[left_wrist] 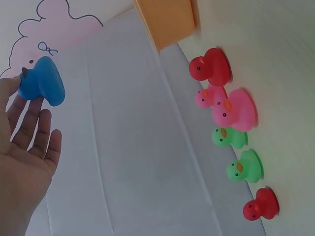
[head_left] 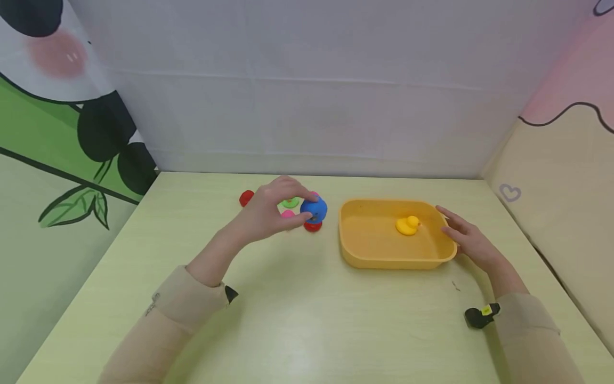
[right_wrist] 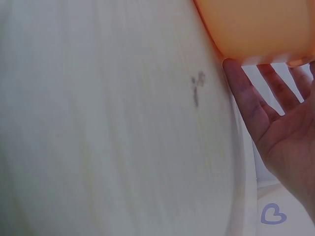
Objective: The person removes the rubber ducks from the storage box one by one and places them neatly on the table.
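Observation:
My left hand (head_left: 266, 209) holds a blue rubber duck (head_left: 315, 209) between thumb and fingers, raised over the other ducks and left of the orange-yellow basin (head_left: 390, 264). In the left wrist view the blue duck (left_wrist: 43, 82) is pinched near its head while the remaining fingers extend loosely. At the basin's right end is my right hand (head_left: 472, 244), its fingers fairly straight against the outer wall. The right wrist view has the thumb and fingertips of this hand (right_wrist: 283, 130) at the basin's side (right_wrist: 261, 34). Inside the basin sits a yellow duck (head_left: 408, 225).
Below and beyond my left hand stand two red ducks, a larger one (left_wrist: 212, 68) and a smaller one (left_wrist: 263, 204). Between them are a pink duck (left_wrist: 237, 110), another pink one behind, and two green ducks (left_wrist: 248, 167). A pale wall (head_left: 316, 122) closes off the table's back.

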